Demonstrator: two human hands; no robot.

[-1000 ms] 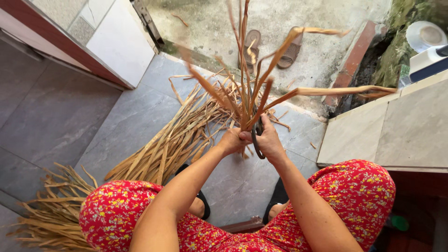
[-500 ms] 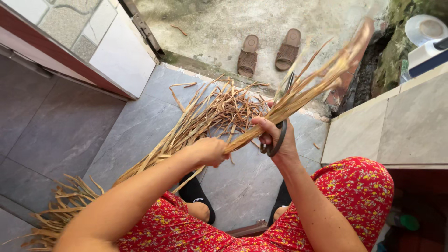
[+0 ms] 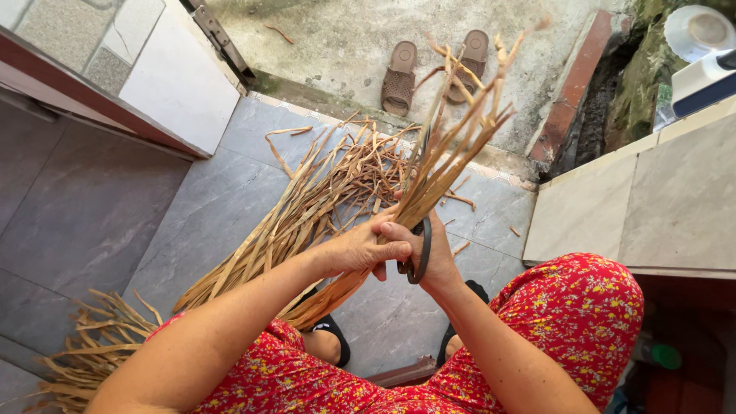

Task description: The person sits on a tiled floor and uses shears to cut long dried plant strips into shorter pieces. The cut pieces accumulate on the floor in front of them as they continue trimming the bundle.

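Head view, looking down past the lap onto a grey tiled floor.

Left hand: fingers curled together and clamped around a bundle of dried leaf strips, gripping it at mid-length. The bundle runs diagonally, upper ends fanning up and to the right, lower ends pointing down-left toward the knees.

Right hand: touching the left hand, just to its right, pressed against the same bundle. Its fingers pass through the dark loop handle of a pair of scissors; the hand is closed on that handle. The blade lies up along the bundle and is mostly hidden among the strips, so I cannot tell whether the blades are parted.

Below the hands: a large heap of loose strips spread across the floor tiles, running from the lower-left corner up toward the threshold. A few stray pieces lie apart from it near the tile edge.

Surroundings: red floral clothing over both knees; dark sandals on the feet beneath. A pair of brown slippers sits on the concrete beyond the tiles, well apart from the hands. Pale stone ledge at right. White bowl at top right.
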